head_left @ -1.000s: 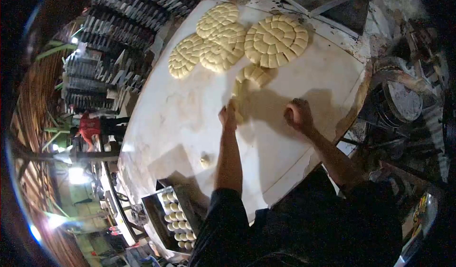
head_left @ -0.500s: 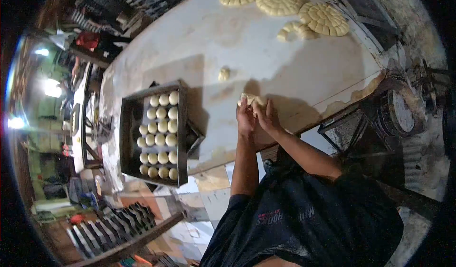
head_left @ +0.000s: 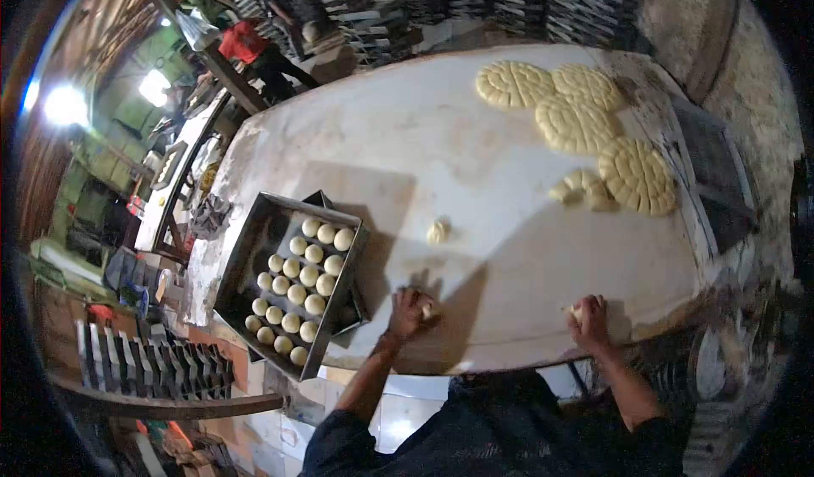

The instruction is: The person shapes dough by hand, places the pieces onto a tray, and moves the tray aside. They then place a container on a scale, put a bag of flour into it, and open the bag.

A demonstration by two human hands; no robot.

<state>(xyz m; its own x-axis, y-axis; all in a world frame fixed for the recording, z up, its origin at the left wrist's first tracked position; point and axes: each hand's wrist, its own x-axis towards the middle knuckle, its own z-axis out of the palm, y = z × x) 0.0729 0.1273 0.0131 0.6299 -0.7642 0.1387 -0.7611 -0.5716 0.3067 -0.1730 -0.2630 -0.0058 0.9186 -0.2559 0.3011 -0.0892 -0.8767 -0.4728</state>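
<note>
My left hand (head_left: pixel 409 314) is cupped around a small piece of dough (head_left: pixel 427 310) near the table's front edge. Farther right, my right hand (head_left: pixel 590 323) has its fingers curled over another dough piece (head_left: pixel 576 312), pressed against the tabletop. A single loose lump of dough (head_left: pixel 437 231) lies on the table ahead of my left hand. To the left, a dark metal tray (head_left: pixel 346 286) holds several rows of smooth round dough balls (head_left: pixel 297 294).
Several flat dough rounds scored into pieces (head_left: pixel 577 124) lie at the far right of the pale table (head_left: pixel 356 138), beside a partly used dough portion (head_left: pixel 582 189). A person in a red top (head_left: pixel 243 43) is beyond the table. Stacked trays (head_left: pixel 593 6) stand behind.
My hands were together pulling at one piece of dough. They are now apart on the table, each with a piece, and the view has shifted.
</note>
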